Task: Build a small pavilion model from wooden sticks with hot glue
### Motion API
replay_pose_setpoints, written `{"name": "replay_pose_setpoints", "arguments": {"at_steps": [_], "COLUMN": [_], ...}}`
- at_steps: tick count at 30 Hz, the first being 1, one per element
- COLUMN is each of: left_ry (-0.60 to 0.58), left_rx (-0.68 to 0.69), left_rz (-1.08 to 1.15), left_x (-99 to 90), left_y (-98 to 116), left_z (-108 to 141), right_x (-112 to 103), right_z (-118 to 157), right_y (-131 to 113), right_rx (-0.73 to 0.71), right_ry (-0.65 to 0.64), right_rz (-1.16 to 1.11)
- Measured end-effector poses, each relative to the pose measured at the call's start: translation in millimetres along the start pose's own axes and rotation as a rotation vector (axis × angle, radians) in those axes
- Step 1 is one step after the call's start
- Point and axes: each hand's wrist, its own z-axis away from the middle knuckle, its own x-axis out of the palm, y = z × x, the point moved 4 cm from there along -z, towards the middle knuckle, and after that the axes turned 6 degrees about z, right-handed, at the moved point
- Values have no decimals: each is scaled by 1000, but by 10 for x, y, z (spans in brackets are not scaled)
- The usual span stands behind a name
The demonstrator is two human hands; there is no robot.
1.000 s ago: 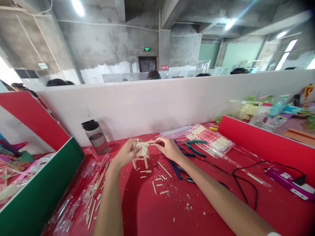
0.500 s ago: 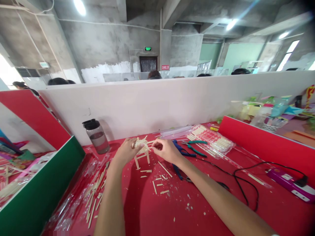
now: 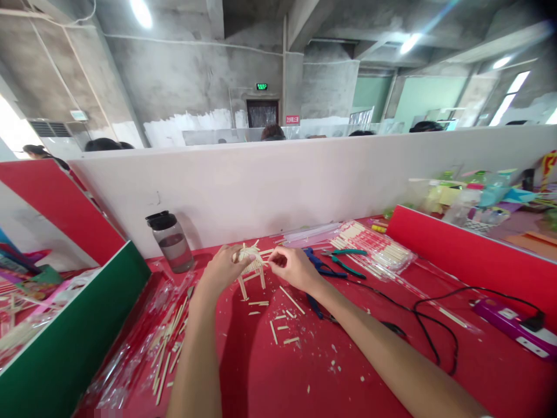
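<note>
A small structure of pale wooden sticks (image 3: 252,268) stands upright on legs on the red table (image 3: 270,383). My left hand (image 3: 224,270) is closed on its left upper part, thumb and fingers around the sticks. At its right side, my right hand (image 3: 292,266) pinches a thin pale stick (image 3: 267,264) whose tip reaches the structure. Short cut sticks (image 3: 291,340) and a longer one (image 3: 292,300) lie in front of the structure. A blue tool (image 3: 319,264) is partly hidden behind my right hand.
A water bottle (image 3: 170,241) stands at the back left. Green-handled pliers (image 3: 348,261) and bagged sticks (image 3: 378,247) lie to the right, with a black cable (image 3: 418,313) and a purple power strip (image 3: 513,328). Loose sticks (image 3: 163,366) and plastic wrap (image 3: 134,342) lie left, beside a green divider (image 3: 82,331).
My right hand has shifted very slightly beside the structure. My left hand keeps its hold with almost no movement.
</note>
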Motion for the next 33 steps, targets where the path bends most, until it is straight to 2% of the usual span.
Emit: {"name": "replay_pose_setpoints", "arguments": {"at_steps": [13,23,33], "left_ry": [-18,1,-35], "left_rx": [16,-8,-77], "left_rz": [-32,-19,-60], "left_x": [-13,-30,-29], "left_y": [20,31,64], "left_z": [6,14,21], "right_x": [45,-106,-2], "right_z": [9,-29,-29], "right_y": [-54,-4,-24], "right_rx": [-43,-38,-63], "right_ry": [20,-83,11], "right_rz": [148,106,94]}}
